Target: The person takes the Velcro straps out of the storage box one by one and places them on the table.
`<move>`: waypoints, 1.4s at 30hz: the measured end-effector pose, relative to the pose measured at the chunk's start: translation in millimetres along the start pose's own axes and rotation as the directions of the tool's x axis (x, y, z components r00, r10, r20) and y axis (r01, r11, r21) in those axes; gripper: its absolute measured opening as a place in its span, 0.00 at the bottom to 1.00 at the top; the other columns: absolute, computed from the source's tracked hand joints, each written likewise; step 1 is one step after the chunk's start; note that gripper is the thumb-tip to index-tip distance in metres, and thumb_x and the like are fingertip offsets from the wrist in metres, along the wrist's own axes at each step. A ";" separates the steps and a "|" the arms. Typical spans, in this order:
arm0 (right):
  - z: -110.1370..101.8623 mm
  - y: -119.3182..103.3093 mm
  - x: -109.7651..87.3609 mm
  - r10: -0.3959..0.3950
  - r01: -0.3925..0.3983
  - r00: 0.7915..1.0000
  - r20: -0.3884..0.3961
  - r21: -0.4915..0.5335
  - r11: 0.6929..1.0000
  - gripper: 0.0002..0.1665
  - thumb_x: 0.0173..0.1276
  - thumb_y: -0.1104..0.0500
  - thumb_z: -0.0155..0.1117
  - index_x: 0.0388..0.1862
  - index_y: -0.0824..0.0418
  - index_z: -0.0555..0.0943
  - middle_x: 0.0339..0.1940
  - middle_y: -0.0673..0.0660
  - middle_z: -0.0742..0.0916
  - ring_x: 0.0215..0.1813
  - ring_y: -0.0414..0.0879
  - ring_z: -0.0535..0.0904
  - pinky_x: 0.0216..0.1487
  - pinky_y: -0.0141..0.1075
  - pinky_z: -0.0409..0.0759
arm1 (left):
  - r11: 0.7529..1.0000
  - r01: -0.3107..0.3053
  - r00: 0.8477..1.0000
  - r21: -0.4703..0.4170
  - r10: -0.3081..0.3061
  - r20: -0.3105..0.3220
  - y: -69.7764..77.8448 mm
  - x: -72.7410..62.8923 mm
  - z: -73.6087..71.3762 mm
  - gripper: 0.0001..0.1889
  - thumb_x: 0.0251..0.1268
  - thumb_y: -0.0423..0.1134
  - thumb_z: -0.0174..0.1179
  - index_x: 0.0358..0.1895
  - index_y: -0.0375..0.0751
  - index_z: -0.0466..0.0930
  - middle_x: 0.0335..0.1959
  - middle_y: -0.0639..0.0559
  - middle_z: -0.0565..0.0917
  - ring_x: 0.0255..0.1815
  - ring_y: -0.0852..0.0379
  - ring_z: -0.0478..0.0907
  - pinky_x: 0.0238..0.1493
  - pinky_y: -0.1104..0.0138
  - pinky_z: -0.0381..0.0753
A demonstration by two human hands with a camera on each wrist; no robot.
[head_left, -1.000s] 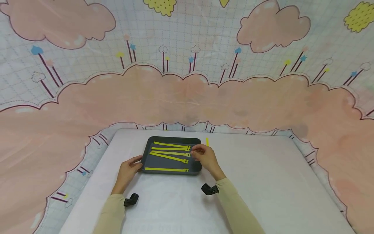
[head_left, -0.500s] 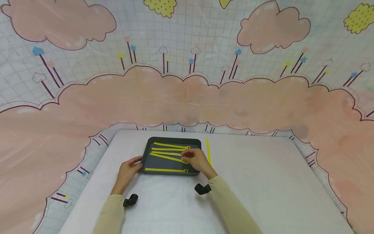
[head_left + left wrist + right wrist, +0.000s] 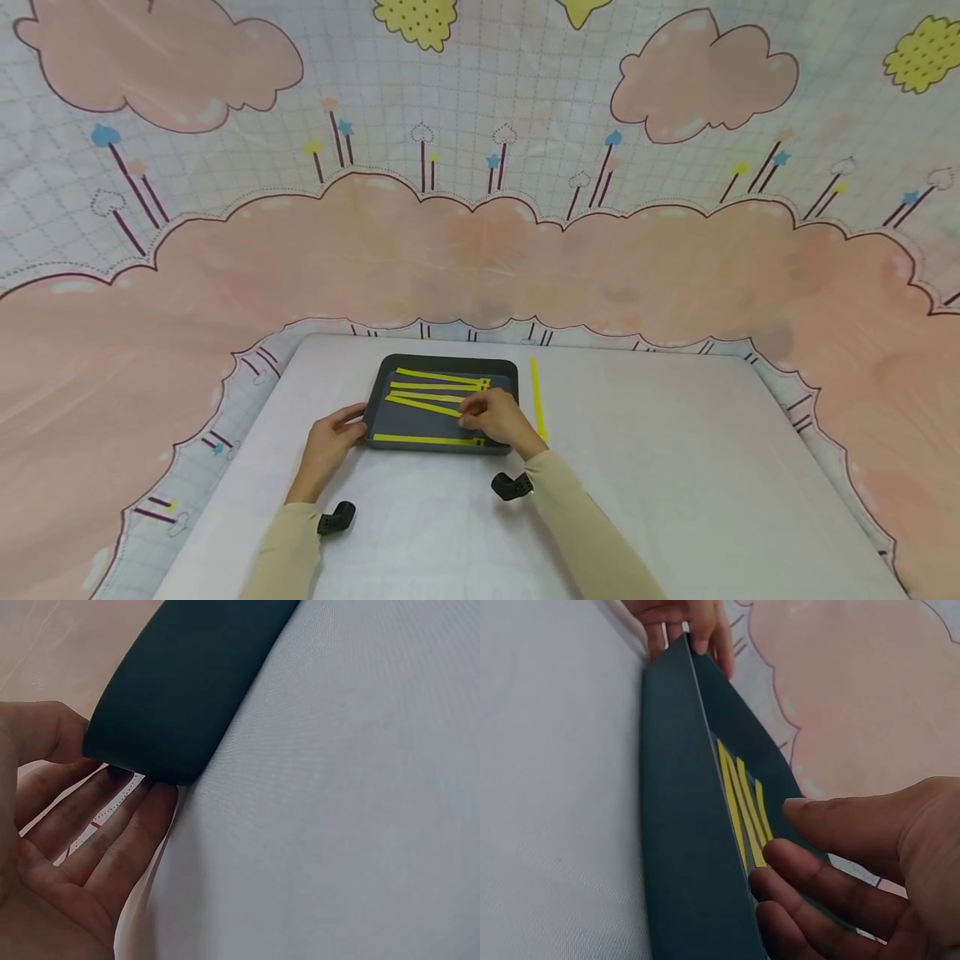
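A dark grey rectangular tray (image 3: 435,429) lies on the white table with several flat yellow cable straps in it, slotted heads toward the right. One strap (image 3: 427,439) runs along the near side, and others (image 3: 435,386) fan out farther back. My left hand (image 3: 330,433) holds the tray's left end; in the left wrist view its thumb and fingertips meet the dark wall (image 3: 172,697). Over the right part of the tray is my right hand (image 3: 498,417), hiding some strap heads. In the right wrist view, its thumb (image 3: 817,821) and index finger stand apart, with nothing between them.
Another yellow strap (image 3: 537,396) lies on the table just right of the tray, pointing away from me. The white tabletop (image 3: 675,467) extends to the right. A patterned cloth (image 3: 480,258) with clouds hangs behind the table.
My right hand has moved left and toward me over the tray, uncovering the strap on the table at the right. My left hand stays at the tray's left end.
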State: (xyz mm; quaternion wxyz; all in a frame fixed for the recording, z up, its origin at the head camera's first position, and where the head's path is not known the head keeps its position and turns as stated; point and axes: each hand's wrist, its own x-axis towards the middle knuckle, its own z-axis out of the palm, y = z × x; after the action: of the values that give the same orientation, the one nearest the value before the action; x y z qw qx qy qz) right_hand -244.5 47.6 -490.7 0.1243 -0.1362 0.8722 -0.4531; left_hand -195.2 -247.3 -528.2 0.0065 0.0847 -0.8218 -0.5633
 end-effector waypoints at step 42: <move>11.7 8.3 5.9 0.097 -0.071 0.978 0.186 -0.141 0.987 0.04 0.63 0.54 0.70 0.32 0.52 0.89 0.35 0.48 0.88 0.41 0.41 0.79 0.45 0.38 0.79 | 1.000 -0.011 1.000 0.007 0.011 -0.018 -4.2 1.3 1.4 0.22 0.69 0.33 0.54 0.66 0.37 0.74 0.66 0.39 0.77 0.61 0.43 0.80 0.46 0.75 0.83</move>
State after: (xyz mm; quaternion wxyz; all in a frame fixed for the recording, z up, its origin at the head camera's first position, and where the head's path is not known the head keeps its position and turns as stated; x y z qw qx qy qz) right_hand -247.1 41.2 -504.6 0.2175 -0.1502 0.8896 -0.3726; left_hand -196.0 -247.6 -532.7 0.0168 0.0853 -0.8242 -0.5597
